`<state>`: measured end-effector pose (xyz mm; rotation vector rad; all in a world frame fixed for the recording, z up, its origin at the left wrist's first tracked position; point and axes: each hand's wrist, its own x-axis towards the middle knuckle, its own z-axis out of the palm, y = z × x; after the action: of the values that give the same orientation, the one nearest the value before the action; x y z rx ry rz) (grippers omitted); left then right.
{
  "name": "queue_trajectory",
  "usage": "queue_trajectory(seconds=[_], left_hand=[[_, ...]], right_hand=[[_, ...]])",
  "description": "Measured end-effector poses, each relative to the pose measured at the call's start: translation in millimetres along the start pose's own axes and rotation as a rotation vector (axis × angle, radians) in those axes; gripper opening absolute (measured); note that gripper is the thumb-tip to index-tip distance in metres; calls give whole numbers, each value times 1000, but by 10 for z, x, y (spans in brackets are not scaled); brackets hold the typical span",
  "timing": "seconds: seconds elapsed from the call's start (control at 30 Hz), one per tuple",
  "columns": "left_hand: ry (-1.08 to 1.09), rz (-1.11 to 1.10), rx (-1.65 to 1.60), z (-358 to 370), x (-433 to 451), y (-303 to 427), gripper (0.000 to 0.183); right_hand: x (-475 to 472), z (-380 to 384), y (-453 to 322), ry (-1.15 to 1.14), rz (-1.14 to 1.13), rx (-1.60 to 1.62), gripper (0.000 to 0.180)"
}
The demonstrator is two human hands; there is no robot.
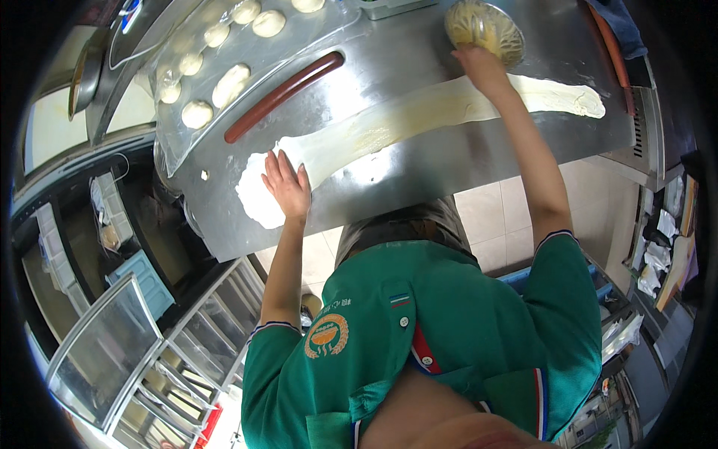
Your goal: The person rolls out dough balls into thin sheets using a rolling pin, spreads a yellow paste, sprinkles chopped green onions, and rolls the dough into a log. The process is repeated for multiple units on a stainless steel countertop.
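Observation:
A long, thin sheet of dough [348, 137] stretches across the steel table, with a yellowish smear along its middle. My left hand [287, 188] lies palm down on the sheet's wide, floury left end, fingers spread and holding nothing. At the far side of the table, my right hand [483, 67] reaches to the near rim of a metal bowl [507, 33]. Yellow paste [468, 25] coats the bowl's inside. The right fingertips are partly hidden there, so I cannot tell whether they grip anything. My right forearm passes above the dough's narrower right part.
A dark red rolling pin [283, 98] lies behind the dough. Several dough balls [268, 23] sit under clear plastic sheeting [168, 132] at the back left. A scrap of dough [205, 175] rests near the left edge. The steel table [415, 168] ends just before my waist.

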<state>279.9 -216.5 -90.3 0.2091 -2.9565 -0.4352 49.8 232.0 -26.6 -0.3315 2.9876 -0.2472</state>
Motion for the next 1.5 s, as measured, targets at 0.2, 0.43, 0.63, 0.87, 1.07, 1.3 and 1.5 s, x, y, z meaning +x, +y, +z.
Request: queue_trajectory(seconds=[0.2,0.43,0.63,0.87,1.07,1.3,1.5], left_hand=[[5,-12,2,14,-7,-30,62],[43,236,-115,233,-16,-310,62],[62,170,108,86,-3,-222,59],[97,145,153,72,30,-49,60],[38,137,68,71,15,-111,61],[13,120,130,98,4,-79,60],[15,97,167,121,10,-72,59]], right_hand=[[-492,124,-569,683,-78,591,34],[-1234,1633,-2190,-45,-727,703,93],[-1231,1042,-415,180,-395,330,89],[-1326,826,-208,178,21,386,92],[-1271,617,460,-64,-240,420,90],[-1476,414,916,34,15,284,85],[-1504,215,2138,175,75,209,76]])
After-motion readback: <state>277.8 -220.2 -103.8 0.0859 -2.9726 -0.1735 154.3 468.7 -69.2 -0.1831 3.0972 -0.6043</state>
